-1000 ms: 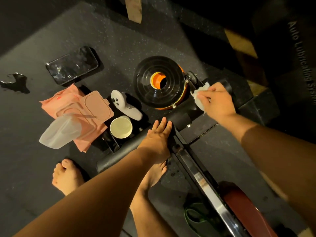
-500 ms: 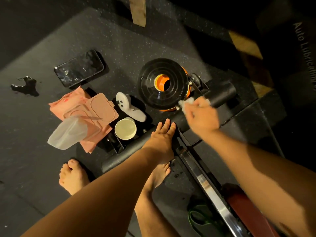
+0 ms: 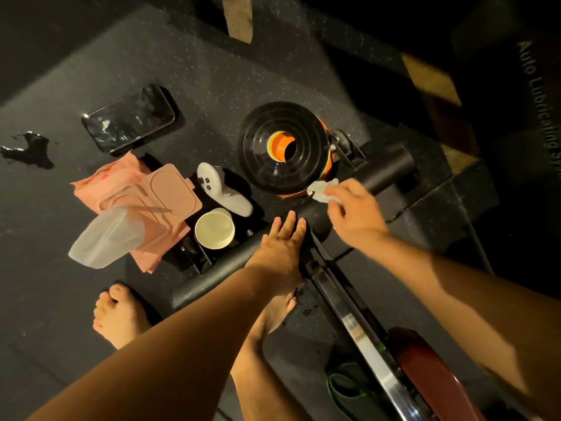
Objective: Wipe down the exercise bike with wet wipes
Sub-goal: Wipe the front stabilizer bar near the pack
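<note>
Wet wipe point(image 3: 320, 187) pokes out beyond the right grip point(image 3: 356, 214) pinching it, on bike bar point(image 3: 388, 173)

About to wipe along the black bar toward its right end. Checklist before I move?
1. Right hand grip on the wet wipe: ok, fingers pinch it.
2. Wipe touching the black bar: cannot tell; it sits where the bar meets the drum.
3. Left hand steadying: ok, flat on the bar.
4. Bar's right end unobstructed: ok.
5. Paper cup clear of the bar: not ok, it stands upright close beside the left stretch.
</note>
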